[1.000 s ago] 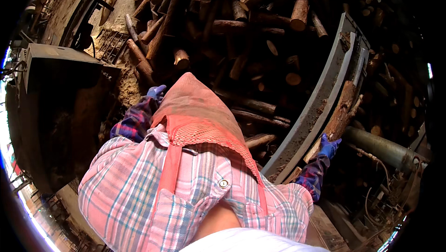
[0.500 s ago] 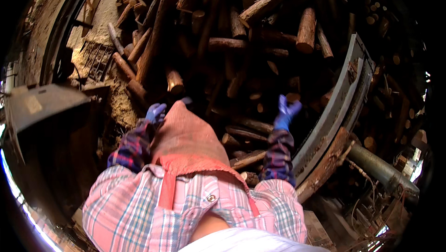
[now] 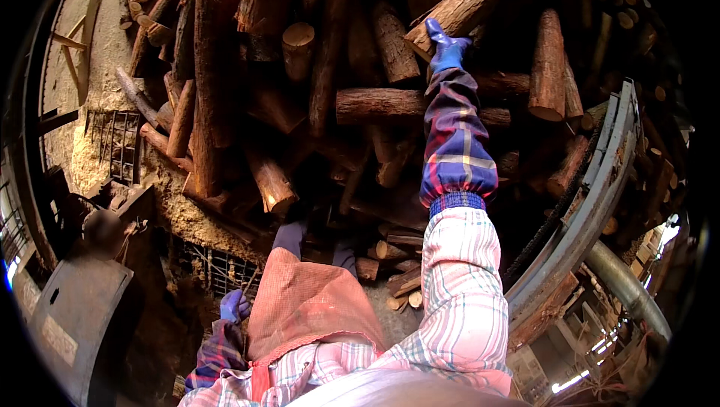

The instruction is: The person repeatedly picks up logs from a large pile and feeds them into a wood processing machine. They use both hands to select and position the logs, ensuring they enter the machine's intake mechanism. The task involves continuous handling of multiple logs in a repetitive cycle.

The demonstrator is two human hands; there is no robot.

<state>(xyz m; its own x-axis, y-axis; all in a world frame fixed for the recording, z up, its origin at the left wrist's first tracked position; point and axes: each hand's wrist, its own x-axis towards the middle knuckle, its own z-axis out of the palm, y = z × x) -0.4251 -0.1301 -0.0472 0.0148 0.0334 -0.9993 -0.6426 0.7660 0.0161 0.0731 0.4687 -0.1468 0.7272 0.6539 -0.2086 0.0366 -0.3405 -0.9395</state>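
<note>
Left hand (image 3: 234, 306), blue-gloved, hangs low beside the orange apron (image 3: 304, 306), fingers loosely curled; it holds nothing that can be made out. It is well apart from the log pile (image 3: 300, 70).

Right hand (image 3: 444, 46), also gloved, is stretched far up into the pile. Its fingers rest on the near end of a thick bark-covered log (image 3: 469, 2); whether they have closed round it cannot be told. The log's long axis runs from the hand up and to the right, so it lies directly ahead of that hand, which is much the nearer.

Half a second ago the right hand was lower, short of this log; the left has dropped slightly.
</note>
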